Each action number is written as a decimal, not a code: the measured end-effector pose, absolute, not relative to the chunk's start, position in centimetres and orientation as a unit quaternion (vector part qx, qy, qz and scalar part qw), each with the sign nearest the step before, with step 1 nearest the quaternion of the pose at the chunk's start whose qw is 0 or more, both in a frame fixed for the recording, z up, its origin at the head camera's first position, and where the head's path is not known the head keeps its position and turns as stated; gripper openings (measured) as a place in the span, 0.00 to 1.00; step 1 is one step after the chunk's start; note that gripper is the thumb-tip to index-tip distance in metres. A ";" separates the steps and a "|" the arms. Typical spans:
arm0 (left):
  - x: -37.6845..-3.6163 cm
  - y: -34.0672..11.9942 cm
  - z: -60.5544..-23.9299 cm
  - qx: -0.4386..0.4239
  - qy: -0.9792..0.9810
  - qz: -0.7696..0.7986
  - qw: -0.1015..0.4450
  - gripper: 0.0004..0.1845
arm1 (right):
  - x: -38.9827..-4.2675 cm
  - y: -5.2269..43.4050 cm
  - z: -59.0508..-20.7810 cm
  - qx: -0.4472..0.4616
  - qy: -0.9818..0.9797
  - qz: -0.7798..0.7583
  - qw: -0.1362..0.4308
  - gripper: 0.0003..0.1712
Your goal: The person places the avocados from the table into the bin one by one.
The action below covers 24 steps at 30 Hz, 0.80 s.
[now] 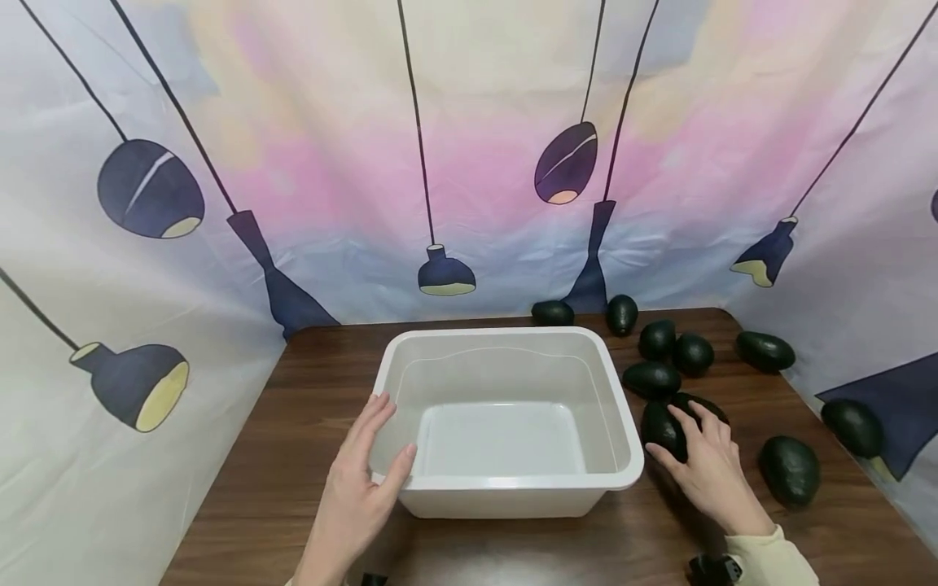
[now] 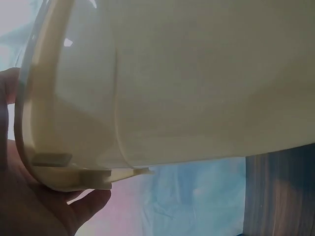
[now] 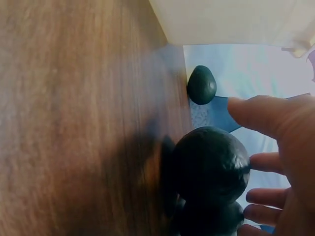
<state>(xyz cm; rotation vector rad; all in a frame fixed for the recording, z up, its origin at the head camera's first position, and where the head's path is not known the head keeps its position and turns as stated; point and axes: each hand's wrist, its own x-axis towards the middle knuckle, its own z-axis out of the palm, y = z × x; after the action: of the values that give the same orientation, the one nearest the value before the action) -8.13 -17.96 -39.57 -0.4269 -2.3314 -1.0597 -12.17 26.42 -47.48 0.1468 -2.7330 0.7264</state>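
Observation:
A light, deep plastic tub stands on the wooden table. At its front left corner my left hand touches the rim, fingers fairly straight and thumb spread apart; the left wrist view shows this hand around the corner from outside. My right hand reaches over a dark green avocado beside the tub. Its fingers lie close over that avocado and a neighbouring avocado, partly hidden behind them. In the right wrist view a gap shows between the thumb and the nearer avocado.
Several more avocados lie to the right and behind, including one avocado right of my hand and one avocado behind the tub. A cloth printed with lamps hangs along the table's far edge.

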 end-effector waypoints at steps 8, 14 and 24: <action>-8.6 -17.9 -39.6 -0.146 -0.864 -0.388 0.286 0.29 | -11.8 26.4 -47.8 0.052 -0.955 0.245 0.156 0.38; -8.9 -17.5 -39.4 -0.141 -0.853 -0.405 0.297 0.29 | -11.9 26.1 -48.4 0.065 -0.951 0.239 0.186 0.40; -8.6 -17.6 -38.9 -0.050 -0.915 -0.361 0.171 0.42 | -12.3 25.6 -49.1 0.062 -0.939 0.259 0.219 0.39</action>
<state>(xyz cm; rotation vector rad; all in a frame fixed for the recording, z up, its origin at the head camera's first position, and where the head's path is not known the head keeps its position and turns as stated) -8.60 -17.56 -38.86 -0.1411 -2.5998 -1.0262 -12.30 25.62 -49.15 0.1719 -2.5972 0.7175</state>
